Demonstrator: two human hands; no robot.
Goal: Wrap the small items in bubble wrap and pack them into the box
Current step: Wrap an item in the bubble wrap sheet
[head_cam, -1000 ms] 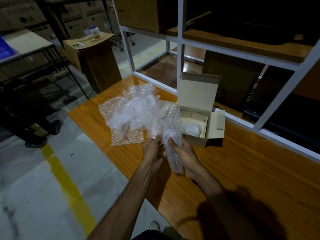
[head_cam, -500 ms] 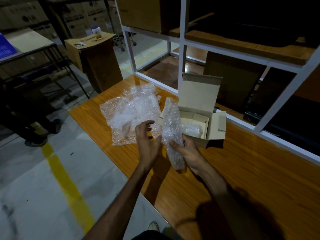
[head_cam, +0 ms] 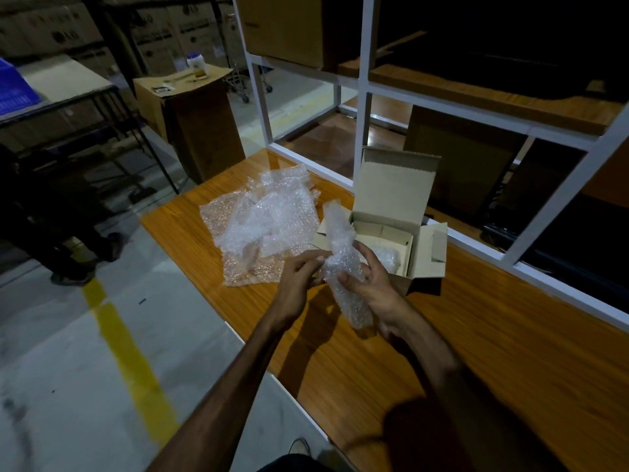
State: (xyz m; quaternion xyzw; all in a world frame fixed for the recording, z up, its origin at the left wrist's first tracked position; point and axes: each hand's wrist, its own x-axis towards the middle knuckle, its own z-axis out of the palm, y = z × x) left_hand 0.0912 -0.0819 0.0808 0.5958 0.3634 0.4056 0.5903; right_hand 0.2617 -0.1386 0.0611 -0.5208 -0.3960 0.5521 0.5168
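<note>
Back comes the left hand [head_cam: 299,277] onto the long clear bubble-wrap roll [head_cam: 343,267]; half a second ago it was lifted off with fingers spread, and now its fingertips pinch the roll's middle again. Right hand [head_cam: 371,287] is wrapped around the same bundle from the other side, thumb across the front, holding it upright and a little tilted above the orange wooden tabletop [head_cam: 476,335], just in front of the small open cardboard box [head_cam: 391,212]. What is inside the roll cannot be made out through the bubbles. Look into the box and there is a pale wrapped lump [head_cam: 386,258] already sitting low in it, lid flap standing up behind. To the left, a loose pile of clear bubble-wrap sheets [head_cam: 269,216] lies flat on the table, so more wrapping looks likely. By my reading, one piece is packed, this one is nearly wrapped and not yet in, and closing the box is left.
</note>
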